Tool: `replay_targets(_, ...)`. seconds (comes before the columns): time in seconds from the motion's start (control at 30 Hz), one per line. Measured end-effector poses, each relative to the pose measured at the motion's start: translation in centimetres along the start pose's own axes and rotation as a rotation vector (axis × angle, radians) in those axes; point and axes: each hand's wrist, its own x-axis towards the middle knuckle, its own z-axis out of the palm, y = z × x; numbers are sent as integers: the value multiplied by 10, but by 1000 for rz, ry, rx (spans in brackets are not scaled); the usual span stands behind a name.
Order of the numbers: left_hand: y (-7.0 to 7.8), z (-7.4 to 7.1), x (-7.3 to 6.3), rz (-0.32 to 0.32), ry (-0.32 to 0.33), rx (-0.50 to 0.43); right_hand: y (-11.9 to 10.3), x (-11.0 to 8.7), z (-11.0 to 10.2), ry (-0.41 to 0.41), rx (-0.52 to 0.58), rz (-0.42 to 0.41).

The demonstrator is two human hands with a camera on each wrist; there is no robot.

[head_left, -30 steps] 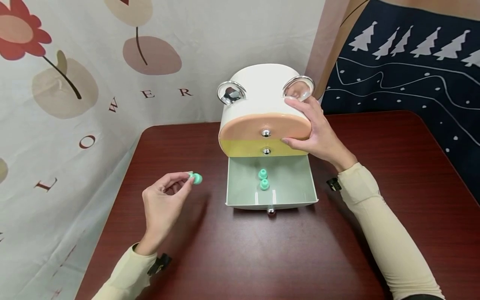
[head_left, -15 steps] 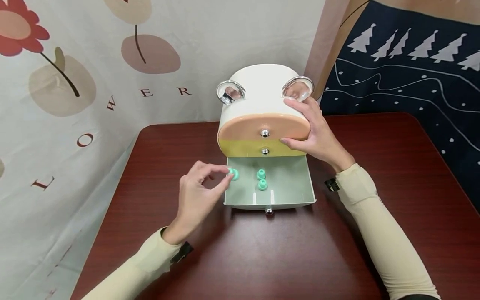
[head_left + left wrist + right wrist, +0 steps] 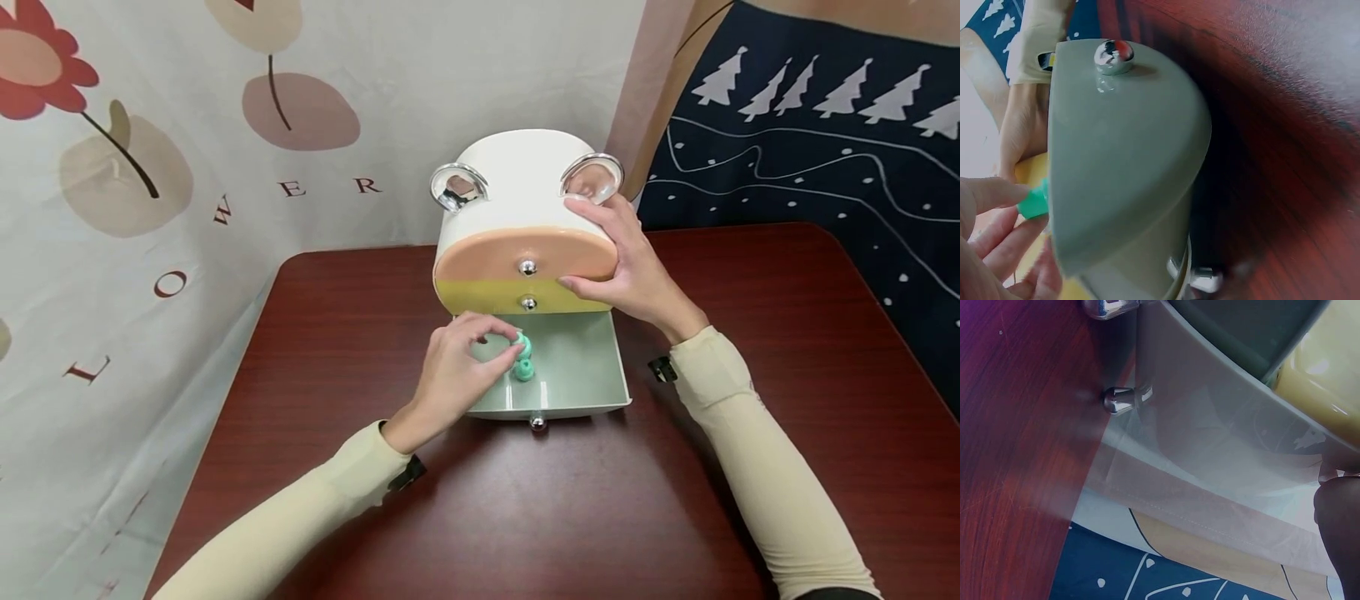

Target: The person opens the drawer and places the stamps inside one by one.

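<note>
My left hand (image 3: 461, 362) is over the pulled-out pale green drawer (image 3: 577, 367), its thumb and index finger pinching a small mint-green knob-shaped piece (image 3: 1035, 201). Just below the fingertips, another mint-green piece (image 3: 523, 371) sits in the drawer. The drawer belongs to a small white drawer cabinet (image 3: 517, 167) with an orange drawer front, a yellow one and silver knobs. Gripping the cabinet's right side is my right hand (image 3: 630, 267), thumb on the front and index finger beside a silver ear. In the left wrist view, the drawer front hides most of the drawer's inside.
The cabinet stands on a dark red-brown wooden table (image 3: 570, 517). Behind it hangs a white flower-print cloth (image 3: 450, 75), with a navy tree-print cloth (image 3: 795, 158) at the right. Two silver ears jut from the cabinet's top, and a silver knob (image 3: 537, 422) sticks out from the drawer front.
My left hand has carried its mint-green piece rightward from beside the drawer to over the pieces inside, covering part of them. The right hand keeps its grip on the cabinet.
</note>
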Motion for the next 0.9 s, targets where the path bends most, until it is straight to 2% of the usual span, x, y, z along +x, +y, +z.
replay_targets(0.13, 0, 11, 5, -29, -71, 30, 1, 0, 1, 0, -7, -7)
replay_targets(0.27, 2, 19, 7, -56, -102, 48, 1, 0, 2, 1, -12, -22)
replay_targets(0.47, 2, 31, 16, -61, -150, 12, 3, -1, 0, 15, -16, -39)
replay_targets(0.6, 1, 39, 21, -117, -197, -5, 2, -1, -1, 10, -7, -34)
replay_targets(0.7, 1, 43, 21, -153, -224, 15, 2, 0, -1, 1, -8, -39)
replay_targets(0.9, 1, 48, 21, -192, -249, 54, 5, 1, -2, -1, -19, -61)
